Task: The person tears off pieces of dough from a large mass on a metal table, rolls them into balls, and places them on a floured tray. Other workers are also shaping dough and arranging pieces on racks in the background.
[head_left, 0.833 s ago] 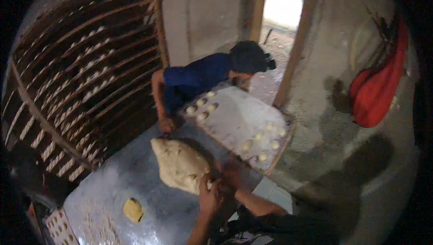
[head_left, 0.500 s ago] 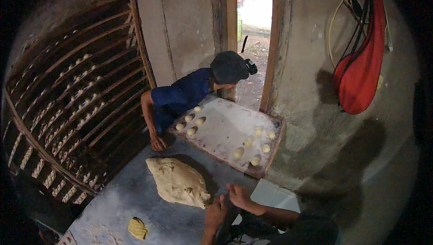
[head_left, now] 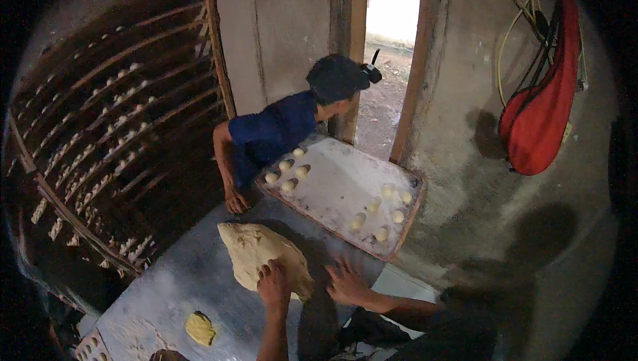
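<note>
A large pale lump of dough [head_left: 249, 254] lies on the grey floured tabletop. My left hand [head_left: 274, 286] is on its near right side, with bent fingers gripping into the dough. To the right of the lump, my right hand [head_left: 347, 282] is held over the table's edge, fingers spread and nothing in them. A small yellow lump [head_left: 200, 328] sits on the table to the left of my left forearm. Beyond my hands is a floured tray [head_left: 332, 191] bearing several round dough balls [head_left: 302, 170] in two groups.
A person in a dark cap and blue shirt [head_left: 276, 125] leans behind the tray, one hand [head_left: 235, 201] on the table's far edge. Wooden racks [head_left: 219, 55] with rows of small pale pieces stand at left. A red bag [head_left: 541, 108] hangs on the right wall, beside an open doorway [head_left: 389, 82].
My hands were close together at the dough's right end. My left hand has moved left onto the dough, and my right hand has spread its fingers. The view has shifted slightly.
</note>
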`<state>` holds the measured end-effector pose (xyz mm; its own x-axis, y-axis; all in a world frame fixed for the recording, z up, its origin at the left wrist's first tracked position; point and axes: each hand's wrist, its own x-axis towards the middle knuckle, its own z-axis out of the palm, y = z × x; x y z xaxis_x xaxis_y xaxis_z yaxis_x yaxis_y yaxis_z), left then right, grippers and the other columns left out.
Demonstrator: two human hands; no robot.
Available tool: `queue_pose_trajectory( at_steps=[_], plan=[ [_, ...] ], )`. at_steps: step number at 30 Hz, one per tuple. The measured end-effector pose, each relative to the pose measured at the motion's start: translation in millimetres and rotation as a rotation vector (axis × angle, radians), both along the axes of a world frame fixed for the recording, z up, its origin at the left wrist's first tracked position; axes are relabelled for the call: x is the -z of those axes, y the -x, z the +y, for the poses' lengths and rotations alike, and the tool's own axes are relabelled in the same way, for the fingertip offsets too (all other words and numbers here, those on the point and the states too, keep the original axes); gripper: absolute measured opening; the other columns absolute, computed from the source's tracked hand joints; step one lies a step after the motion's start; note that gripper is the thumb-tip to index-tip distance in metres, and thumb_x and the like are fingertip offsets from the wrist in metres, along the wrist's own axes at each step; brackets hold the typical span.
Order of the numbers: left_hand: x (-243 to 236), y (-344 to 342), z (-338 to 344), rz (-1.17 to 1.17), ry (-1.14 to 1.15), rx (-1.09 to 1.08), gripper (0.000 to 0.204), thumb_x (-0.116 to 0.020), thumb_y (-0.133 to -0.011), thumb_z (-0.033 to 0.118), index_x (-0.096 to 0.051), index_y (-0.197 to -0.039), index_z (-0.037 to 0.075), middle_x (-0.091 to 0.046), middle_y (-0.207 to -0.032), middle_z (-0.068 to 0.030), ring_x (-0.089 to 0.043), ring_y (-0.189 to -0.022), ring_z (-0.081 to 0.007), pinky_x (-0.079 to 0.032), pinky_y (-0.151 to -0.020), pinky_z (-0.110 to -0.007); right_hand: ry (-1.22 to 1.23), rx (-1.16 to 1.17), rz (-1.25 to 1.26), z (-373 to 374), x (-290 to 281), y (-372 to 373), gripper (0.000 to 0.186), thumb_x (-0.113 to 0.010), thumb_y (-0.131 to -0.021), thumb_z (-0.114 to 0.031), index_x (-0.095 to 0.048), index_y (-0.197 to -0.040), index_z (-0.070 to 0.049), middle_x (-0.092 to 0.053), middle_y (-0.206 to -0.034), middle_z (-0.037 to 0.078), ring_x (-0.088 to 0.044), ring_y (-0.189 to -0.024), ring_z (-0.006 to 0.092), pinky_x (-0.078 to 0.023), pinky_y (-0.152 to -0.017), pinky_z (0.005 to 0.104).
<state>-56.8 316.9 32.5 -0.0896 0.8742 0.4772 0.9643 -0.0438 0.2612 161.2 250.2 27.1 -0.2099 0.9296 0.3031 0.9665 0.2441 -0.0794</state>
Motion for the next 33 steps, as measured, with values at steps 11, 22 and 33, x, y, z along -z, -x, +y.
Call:
queue_pose_trajectory(
  at_steps=[11, 22, 33],
  plan=[
    [0.0, -12.3, -31.9, -0.308, -0.022, 0.163, 0.015, -0.069, -0.091, 0.020, -0.071, -0.106, 0.016, -0.072, -0.094, -0.0098, -0.069, -0.088, -0.0330, -0.057, -0.072, -0.045, 0.153, -0.049, 0.276, 33.6, 18.1, -7.1, 0.047, -0.068, -0.090, -0.023, -0.063, -0.136, -0.013, -0.054, -0.142, 0.024, -0.043, -0.137, 0.0486, -0.032, -0.118, 0.0559],
    [-15.0, -1.0, -103.0, -0.817, 0.107, 0.083, 0.025, -0.054, -0.106, 0.021, -0.069, -0.102, 0.002, -0.073, -0.087, -0.0132, -0.073, -0.075, -0.0244, -0.056, -0.067, -0.036, 0.173, -0.109, 0.406, 38.3, 90.8, 7.0, 0.052, -0.063, -0.095, -0.019, -0.054, -0.145, -0.018, -0.045, -0.153, 0.024, -0.042, -0.139, 0.0519, -0.034, -0.114, 0.0650],
    [-10.1, 39.7, -156.2, -0.991, 0.106, 0.003, 0.034, -0.051, -0.108, 0.027, -0.069, -0.098, 0.000, -0.071, -0.081, -0.0098, -0.068, -0.073, -0.0175, -0.053, -0.064, -0.031, 0.042, -0.430, 0.295, 2.7, 61.8, -19.6, 0.052, -0.072, -0.088, -0.017, -0.061, -0.139, -0.014, -0.047, -0.153, 0.021, -0.034, -0.148, 0.0437, -0.033, -0.121, 0.0505]
  ],
)
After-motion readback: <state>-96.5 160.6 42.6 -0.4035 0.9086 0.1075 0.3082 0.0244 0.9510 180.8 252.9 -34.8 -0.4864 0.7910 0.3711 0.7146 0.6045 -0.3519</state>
